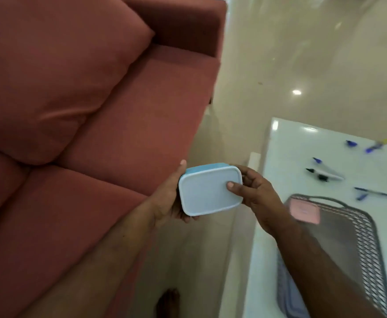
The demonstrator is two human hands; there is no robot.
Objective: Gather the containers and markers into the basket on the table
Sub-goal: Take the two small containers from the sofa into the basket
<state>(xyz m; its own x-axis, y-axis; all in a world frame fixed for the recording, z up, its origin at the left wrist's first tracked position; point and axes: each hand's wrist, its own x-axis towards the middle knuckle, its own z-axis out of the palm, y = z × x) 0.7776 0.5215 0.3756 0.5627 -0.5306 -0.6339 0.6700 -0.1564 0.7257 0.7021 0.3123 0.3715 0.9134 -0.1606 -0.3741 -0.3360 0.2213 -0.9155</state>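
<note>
A small blue container with a white lid is held in the air between the sofa and the table. My left hand grips its left side and underside. My right hand holds its right end, thumb on the lid. On the white table stands a grey woven basket with a pink container inside; a purple container shows at its near end beside my forearm. Several markers and pens lie beyond the basket, among them a black-capped marker and a blue pen.
A red-brown sofa with a large cushion fills the left half. Glossy beige floor runs between sofa and table. A bare foot stands on the floor at the bottom.
</note>
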